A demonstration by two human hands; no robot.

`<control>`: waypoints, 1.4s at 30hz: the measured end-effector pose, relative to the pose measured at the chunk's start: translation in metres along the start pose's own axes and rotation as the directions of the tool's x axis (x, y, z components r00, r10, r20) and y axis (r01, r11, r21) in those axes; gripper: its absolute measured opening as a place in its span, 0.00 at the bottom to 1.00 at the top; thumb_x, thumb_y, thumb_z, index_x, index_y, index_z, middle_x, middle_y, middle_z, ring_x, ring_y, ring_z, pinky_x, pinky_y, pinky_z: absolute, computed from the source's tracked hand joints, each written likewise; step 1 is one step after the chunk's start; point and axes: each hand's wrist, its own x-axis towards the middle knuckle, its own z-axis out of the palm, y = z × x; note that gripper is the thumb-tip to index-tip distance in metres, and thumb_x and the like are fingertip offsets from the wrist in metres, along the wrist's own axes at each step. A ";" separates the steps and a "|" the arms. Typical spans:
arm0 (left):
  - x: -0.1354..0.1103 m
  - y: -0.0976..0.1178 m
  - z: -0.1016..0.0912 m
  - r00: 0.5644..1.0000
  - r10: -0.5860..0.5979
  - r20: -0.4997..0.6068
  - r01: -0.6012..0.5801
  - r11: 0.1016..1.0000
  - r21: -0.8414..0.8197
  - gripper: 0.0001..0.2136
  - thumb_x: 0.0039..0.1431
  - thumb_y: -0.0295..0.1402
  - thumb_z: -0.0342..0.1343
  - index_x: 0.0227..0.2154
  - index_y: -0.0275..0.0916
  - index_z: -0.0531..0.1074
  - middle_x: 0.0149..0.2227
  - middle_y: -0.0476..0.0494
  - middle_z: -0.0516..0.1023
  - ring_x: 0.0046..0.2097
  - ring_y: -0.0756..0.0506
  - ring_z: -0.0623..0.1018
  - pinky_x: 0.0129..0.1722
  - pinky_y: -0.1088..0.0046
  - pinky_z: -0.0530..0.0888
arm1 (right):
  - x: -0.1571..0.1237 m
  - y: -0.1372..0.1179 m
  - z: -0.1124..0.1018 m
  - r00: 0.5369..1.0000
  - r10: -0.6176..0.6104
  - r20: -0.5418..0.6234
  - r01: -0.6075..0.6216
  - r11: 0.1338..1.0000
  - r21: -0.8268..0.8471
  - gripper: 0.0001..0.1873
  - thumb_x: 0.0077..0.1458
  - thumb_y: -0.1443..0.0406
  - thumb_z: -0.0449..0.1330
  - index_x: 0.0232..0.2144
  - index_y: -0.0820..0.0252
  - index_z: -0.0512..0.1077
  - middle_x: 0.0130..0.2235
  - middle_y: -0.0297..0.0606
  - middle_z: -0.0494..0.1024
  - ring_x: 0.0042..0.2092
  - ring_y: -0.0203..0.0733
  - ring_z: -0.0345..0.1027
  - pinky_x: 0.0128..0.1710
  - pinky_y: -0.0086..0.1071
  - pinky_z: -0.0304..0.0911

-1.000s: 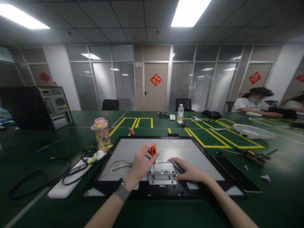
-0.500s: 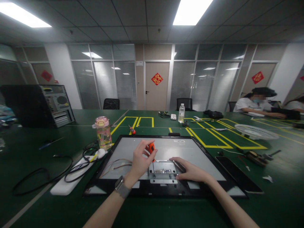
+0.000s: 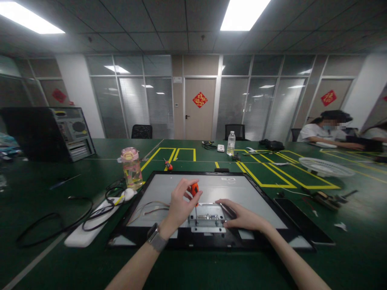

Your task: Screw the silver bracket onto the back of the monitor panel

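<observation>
A monitor panel [image 3: 169, 189] lies face down on the green table, its grey back up inside a black frame. A small metal board cover [image 3: 208, 219] sits near its front edge. My left hand [image 3: 179, 206] is closed round an orange-handled screwdriver [image 3: 195, 190], held upright with its tip on the left side of the cover. My right hand [image 3: 242, 217] lies flat with fingers stretched on the cover's right side, pressing it down. Thin wires [image 3: 151, 208] run over the panel to the left of my left hand.
A pink drink bottle [image 3: 131, 168], black cables [image 3: 90, 213] and a white block [image 3: 84, 235] lie left of the panel. A computer case [image 3: 60, 133] stands far left. A dark slab [image 3: 302, 223], a fan grille [image 3: 325, 166], a water bottle [image 3: 231, 143] and seated people [image 3: 323, 129] are to the right.
My left hand's fingers have shifted a little round the screwdriver handle, and the view has tilted slightly. My right hand stays on the cover.
</observation>
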 end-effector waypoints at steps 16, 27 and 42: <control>0.002 0.003 0.003 0.981 -0.167 0.103 0.187 0.956 -0.227 0.08 0.56 0.33 0.58 0.38 0.39 0.73 0.33 0.46 0.75 0.35 0.48 0.76 0.38 0.71 0.75 | 0.000 -0.001 -0.001 1.000 -0.002 0.004 0.002 1.000 -0.008 0.41 0.45 0.56 0.66 0.60 0.56 0.59 0.63 0.42 0.60 0.63 0.53 0.52 0.64 0.44 0.46; 0.014 0.001 -0.003 0.943 -0.332 -0.029 0.303 0.890 -0.340 0.09 0.56 0.37 0.55 0.29 0.36 0.75 0.29 0.47 0.72 0.31 0.49 0.73 0.34 0.74 0.70 | -0.003 -0.008 -0.002 1.000 0.019 0.015 -0.019 1.000 -0.016 0.41 0.45 0.55 0.65 0.60 0.57 0.59 0.63 0.44 0.59 0.63 0.54 0.52 0.63 0.44 0.48; 0.013 -0.007 -0.001 0.917 -0.388 0.091 0.377 0.768 -0.517 0.13 0.58 0.38 0.52 0.39 0.35 0.75 0.31 0.44 0.77 0.35 0.47 0.76 0.40 0.70 0.72 | 0.000 0.002 0.000 1.000 -0.025 0.005 0.025 0.999 -0.024 0.42 0.45 0.54 0.66 0.60 0.58 0.58 0.63 0.44 0.60 0.63 0.55 0.52 0.64 0.44 0.46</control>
